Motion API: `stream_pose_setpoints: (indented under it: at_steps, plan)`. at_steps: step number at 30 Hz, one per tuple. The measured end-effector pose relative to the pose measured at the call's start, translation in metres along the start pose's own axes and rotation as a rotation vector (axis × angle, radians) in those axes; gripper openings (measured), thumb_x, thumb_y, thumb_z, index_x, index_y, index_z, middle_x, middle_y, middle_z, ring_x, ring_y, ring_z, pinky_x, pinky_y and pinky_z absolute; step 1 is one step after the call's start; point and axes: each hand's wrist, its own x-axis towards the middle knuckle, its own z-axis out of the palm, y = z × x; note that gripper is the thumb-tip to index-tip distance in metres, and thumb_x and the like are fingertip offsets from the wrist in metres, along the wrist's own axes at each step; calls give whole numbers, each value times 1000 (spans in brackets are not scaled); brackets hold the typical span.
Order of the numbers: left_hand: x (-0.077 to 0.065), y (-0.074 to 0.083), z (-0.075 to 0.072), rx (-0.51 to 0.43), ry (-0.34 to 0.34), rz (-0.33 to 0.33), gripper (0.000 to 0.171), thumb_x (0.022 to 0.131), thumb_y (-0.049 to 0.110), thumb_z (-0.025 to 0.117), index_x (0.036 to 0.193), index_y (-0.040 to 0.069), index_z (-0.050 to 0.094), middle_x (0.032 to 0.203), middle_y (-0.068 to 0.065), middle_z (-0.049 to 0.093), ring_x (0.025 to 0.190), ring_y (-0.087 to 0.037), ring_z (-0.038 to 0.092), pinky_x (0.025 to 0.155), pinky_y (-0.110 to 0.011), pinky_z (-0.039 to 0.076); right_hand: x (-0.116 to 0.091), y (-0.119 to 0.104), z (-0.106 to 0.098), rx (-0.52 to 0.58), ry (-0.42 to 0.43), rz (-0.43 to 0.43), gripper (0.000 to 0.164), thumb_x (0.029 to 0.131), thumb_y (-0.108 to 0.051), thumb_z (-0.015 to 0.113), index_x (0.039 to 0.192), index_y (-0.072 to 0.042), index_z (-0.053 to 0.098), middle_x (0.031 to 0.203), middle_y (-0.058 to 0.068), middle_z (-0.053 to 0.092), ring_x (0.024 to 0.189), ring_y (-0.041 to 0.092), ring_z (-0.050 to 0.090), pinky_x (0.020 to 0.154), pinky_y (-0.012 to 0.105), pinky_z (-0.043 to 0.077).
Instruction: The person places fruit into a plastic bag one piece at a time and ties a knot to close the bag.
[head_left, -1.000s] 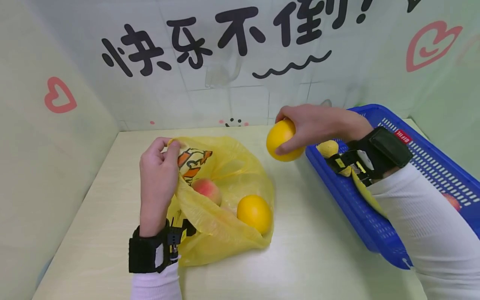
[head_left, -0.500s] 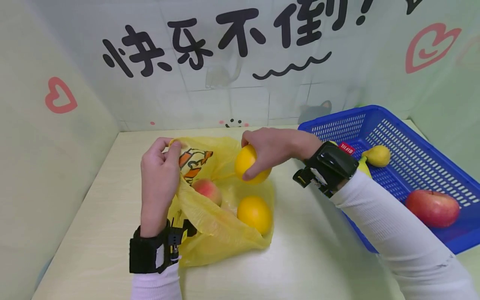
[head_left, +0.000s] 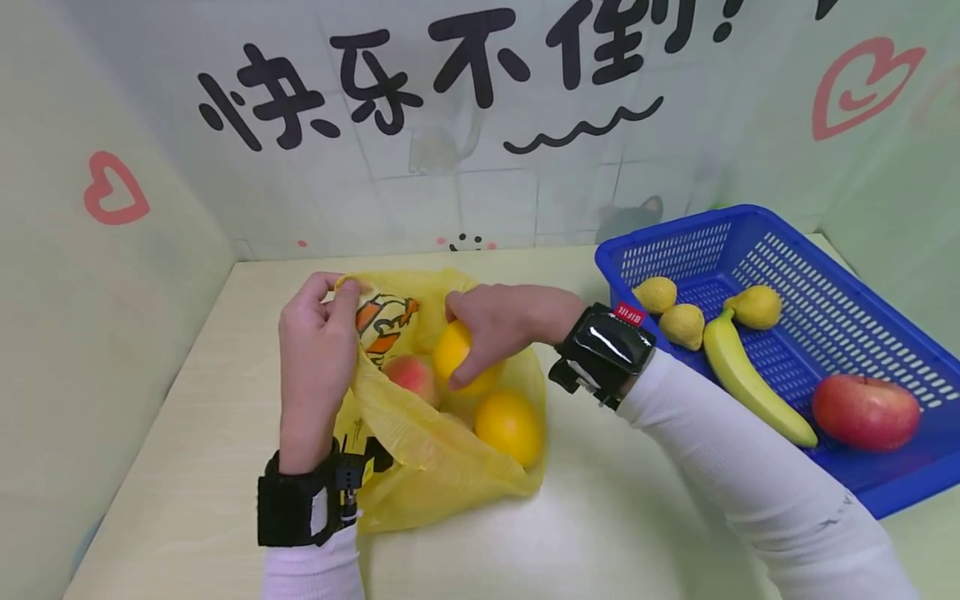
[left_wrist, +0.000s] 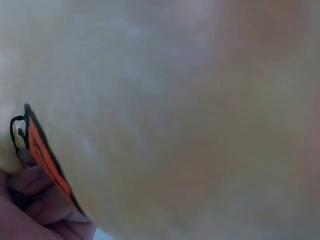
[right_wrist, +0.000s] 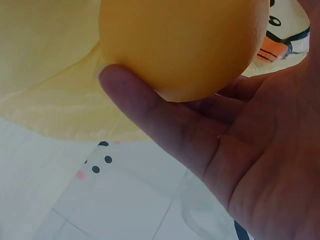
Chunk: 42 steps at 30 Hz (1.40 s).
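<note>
My left hand (head_left: pixel 318 350) pinches the upper left edge of a thin yellow plastic bag (head_left: pixel 420 492), holding its mouth apart. In the left wrist view the bag fills most of the picture, with curled fingers (left_wrist: pixel 47 200) at lower left. Over the bag's opening, my right hand (head_left: pixel 506 325) grips an orange (head_left: pixel 453 354) from above. The right wrist view shows this orange (right_wrist: pixel 185 45) between thumb and fingers. Inside the bag lie a pinkish peach (head_left: pixel 411 375), right beside the held orange, and a second orange (head_left: pixel 510 429) just below it.
A blue plastic basket (head_left: pixel 840 275) stands on the right of the pale table (head_left: pixel 195 467). It holds several yellow pears (head_left: pixel 682 325), a banana (head_left: pixel 750 379) and a red apple (head_left: pixel 866 412). A printed wall (head_left: pixel 525 204) rises behind the table.
My right hand has carried the orange leftward and down, from beside the basket to over the bag's opening. The basket's fruit has come into view. The left hand keeps its hold.
</note>
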Motion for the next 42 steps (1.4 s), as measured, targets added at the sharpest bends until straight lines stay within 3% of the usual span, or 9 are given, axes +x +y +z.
stream_pose_setpoints:
  at_steps: [24, 36, 42]
  plan:
    - [0, 3, 0, 1, 5, -3, 27, 104, 27, 47, 105, 7, 65, 49, 6, 32, 39, -17, 32, 41, -26, 32, 20, -6, 22, -21, -32, 6, 65, 79, -53, 74, 120, -11, 47, 94, 1, 57, 85, 19, 56, 67, 25, 42]
    - [0, 2, 1, 2, 5, -4, 27, 103, 27, 47, 105, 7, 65, 49, 6, 31, 39, -16, 32, 41, -26, 31, 30, -4, 35, -23, -65, 46, 71, 77, -54, 78, 123, -10, 46, 106, 4, 55, 97, 21, 54, 80, 28, 45]
    - [0, 2, 1, -5, 6, -12, 28, 103, 28, 47, 105, 7, 65, 49, 6, 32, 40, -16, 32, 42, -25, 33, 34, 2, 39, -23, -93, 36, 65, 79, -56, 75, 119, -10, 50, 99, 3, 55, 91, 20, 54, 74, 27, 43]
